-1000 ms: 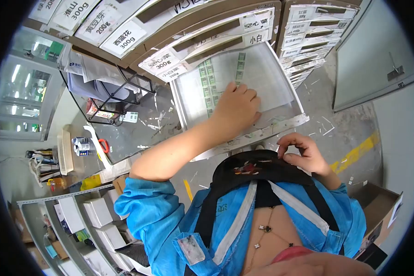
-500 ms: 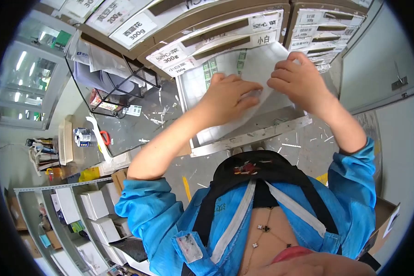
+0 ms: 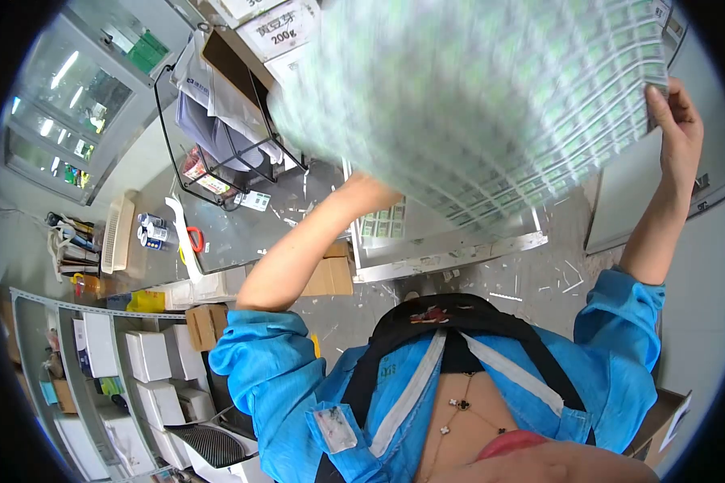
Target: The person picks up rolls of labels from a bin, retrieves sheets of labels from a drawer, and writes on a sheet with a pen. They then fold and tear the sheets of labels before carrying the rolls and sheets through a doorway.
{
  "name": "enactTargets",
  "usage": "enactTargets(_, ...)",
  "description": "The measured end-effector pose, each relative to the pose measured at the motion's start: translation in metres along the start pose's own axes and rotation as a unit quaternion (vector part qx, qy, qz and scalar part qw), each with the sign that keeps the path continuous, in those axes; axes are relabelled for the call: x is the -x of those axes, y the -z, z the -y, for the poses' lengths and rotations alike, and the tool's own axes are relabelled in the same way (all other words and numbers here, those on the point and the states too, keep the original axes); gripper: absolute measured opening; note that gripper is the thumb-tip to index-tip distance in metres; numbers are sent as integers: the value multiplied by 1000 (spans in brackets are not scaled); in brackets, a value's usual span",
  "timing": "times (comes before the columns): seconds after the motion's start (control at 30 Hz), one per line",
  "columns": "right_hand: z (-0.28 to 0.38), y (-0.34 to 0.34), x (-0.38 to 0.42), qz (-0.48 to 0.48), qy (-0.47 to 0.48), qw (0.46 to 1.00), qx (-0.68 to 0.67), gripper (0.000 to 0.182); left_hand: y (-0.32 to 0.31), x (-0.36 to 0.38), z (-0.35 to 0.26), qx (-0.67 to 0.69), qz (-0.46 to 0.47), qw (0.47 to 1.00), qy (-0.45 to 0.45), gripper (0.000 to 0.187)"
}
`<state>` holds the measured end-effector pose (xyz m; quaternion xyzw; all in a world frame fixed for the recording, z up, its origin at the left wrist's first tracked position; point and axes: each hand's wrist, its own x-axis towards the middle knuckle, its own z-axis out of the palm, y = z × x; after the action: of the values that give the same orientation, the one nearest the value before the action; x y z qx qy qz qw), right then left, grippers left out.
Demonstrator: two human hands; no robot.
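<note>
A broad sheet of green-printed labels [image 3: 491, 97] is now filling the upper frame, blurring and covering drawer fronts seen earlier. The right hand [image 3: 678, 121], formerly above the open drawer [image 3: 451, 262], is gripping the sheet's edge at upper right, while the left hand [image 3: 370, 193] is disappearing partly behind it near center.

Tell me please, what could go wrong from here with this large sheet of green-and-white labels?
The right hand pinches the sheet near one edge, which might crease or tear there. The sheet hides part of the open white rectangular drawer, so the sheet's lower edge could catch on it.
</note>
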<state>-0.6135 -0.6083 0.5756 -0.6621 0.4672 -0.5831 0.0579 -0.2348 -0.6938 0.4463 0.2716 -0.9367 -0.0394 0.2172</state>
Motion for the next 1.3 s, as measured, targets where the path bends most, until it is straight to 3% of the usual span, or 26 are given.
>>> enactTargets(0.07, -15, 10, 4, -70, -75, 989, -108, 18, 16, -9, -10, 133, 170, 965, 152, 59)
enactTargets(0.1, -19, 5, 11, -99, -104, 982, -126, 19, 23, -9, -20, 128, 162, 967, 152, 59)
enactTargets(0.13, -23, -5, 21, -127, -132, 972, -147, 20, 30, -1, -35, 543, 55, 826, 138, 54)
enactTargets(0.17, -33, -13, 33, -143, -145, 964, -171, 20, 35, 6, -46, 848, -59, 519, 91, 50)
enactTargets(0.2, -35, -27, 46, -162, -157, 953, -203, 20, 36, 11, -56, 843, -66, 525, 90, 50)
enactTargets(0.27, -47, -41, 75, -153, -183, 934, -264, 28, 33, 21, -76, 638, -255, 710, 156, 38)
enactTargets(0.3, -48, -41, 90, -99, -190, 935, -282, 33, 45, 27, -87, 534, -226, 786, 214, 32)
enactTargets(0.33, -50, -39, 103, -43, -199, 933, -298, 38, 46, 34, -89, 533, -231, 783, 225, 32)
enactTargets(0.4, -56, -34, 113, -7, -256, 875, -411, 46, 46, 52, -96, 501, -147, 815, 250, 33)
enactTargets(0.47, -35, -48, 106, -20, -279, 873, -400, 41, 47, 68, -104, 493, -146, 820, 252, 28)
enactTargets(0.53, -29, -57, 106, -30, -291, 919, -264, 34, 49, 88, -106, 618, -160, 718, 278, 25)
enactTargets(0.57, -22, -61, 112, -66, -296, 918, -255, 29, 56, 97, -108, 686, -123, 682, 223, 32)
enactTargets(0.73, 1, -80, 153, -109, -236, 923, -283, 28, 73, 147, -117, 667, -125, 699, 227, 38)
enactTargets(0.8, 12, -86, 168, -95, -246, 921, -286, 27, 75, 160, -125, 620, -205, 703, 282, 32)
enactTargets(1.0, 46, -110, 205, -84, -259, 907, -320, 26, 72, 210, -131, 573, -215, 730, 304, 16)
enactTargets(1.3, 74, -146, 247, -83, -256, 886, -377, 23, 67, 267, -143, 547, -276, 743, 270, 14)
